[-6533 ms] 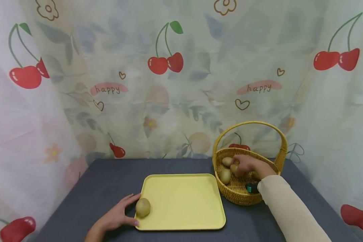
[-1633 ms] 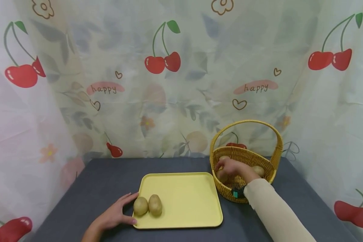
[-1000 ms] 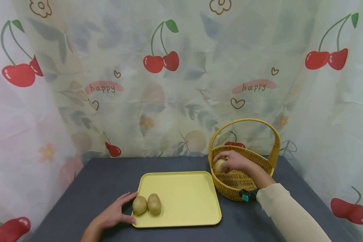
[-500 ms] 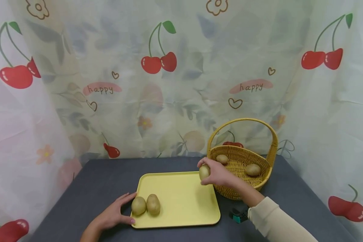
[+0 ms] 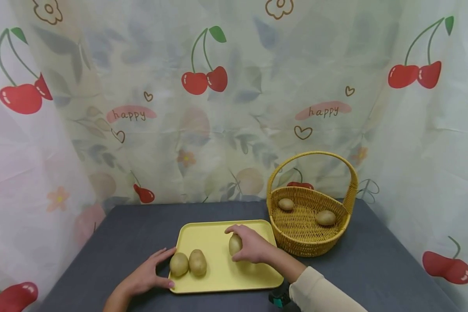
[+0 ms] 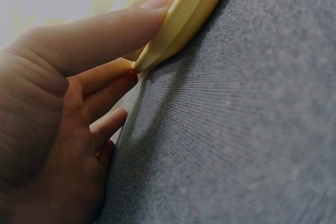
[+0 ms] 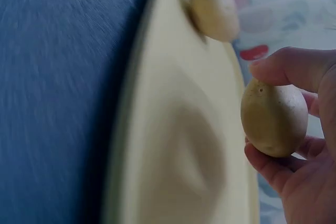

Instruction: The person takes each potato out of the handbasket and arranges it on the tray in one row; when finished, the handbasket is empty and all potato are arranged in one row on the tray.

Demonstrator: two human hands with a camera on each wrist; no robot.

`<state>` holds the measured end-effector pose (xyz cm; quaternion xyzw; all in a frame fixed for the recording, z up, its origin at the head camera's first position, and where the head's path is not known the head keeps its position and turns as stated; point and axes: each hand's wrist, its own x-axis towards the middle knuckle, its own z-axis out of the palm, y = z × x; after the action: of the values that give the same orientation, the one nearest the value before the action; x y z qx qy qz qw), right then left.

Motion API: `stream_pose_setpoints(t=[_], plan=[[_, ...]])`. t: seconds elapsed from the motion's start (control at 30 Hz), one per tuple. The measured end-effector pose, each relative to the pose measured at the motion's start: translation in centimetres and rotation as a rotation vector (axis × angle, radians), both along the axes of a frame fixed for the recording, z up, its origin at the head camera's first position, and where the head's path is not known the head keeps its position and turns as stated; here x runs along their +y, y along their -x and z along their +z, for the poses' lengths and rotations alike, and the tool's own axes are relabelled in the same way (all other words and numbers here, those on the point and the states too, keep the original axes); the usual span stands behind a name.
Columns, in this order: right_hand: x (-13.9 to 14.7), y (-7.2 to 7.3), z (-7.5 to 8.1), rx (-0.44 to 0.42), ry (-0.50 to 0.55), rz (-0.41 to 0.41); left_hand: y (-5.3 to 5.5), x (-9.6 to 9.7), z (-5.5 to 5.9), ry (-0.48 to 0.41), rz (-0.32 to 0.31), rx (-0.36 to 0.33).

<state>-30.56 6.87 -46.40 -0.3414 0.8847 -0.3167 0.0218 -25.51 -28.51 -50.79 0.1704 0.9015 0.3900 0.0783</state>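
The right hand (image 5: 251, 247) gripped a potato (image 5: 235, 245) between thumb and fingers over the right half of the tray (image 5: 226, 284). The right wrist view was blurred there, but the potato seemed clear of the surface, above its shadow. The left hand (image 5: 150, 273) lay spread at the tray's left edge, its thumb on the rim and its fingers fairly straight. Just inside that edge sat a round potato (image 5: 179, 264), with a longer potato (image 5: 197, 262) close beside it. The basket (image 5: 304, 250) stood at the tray's right, a small potato (image 5: 286, 204) at its back left and another potato (image 5: 325, 218) at its right. A cherry-print curtain (image 5: 160, 151) hung behind the table (image 5: 140, 234).
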Motion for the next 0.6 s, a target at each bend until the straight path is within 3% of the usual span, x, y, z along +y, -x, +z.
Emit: stream_pose_setpoints(t=[0.3,0.6], plan=[[-3.8,-0.6,-1.9,-0.043,0.001,0.054,0.0,0.0,0.0,0.002,-0.001,0.0],[-5.0,-0.8,-2.9,-0.033,0.045,0.121,0.0,0.1,0.1,0.012,0.005,0.0]])
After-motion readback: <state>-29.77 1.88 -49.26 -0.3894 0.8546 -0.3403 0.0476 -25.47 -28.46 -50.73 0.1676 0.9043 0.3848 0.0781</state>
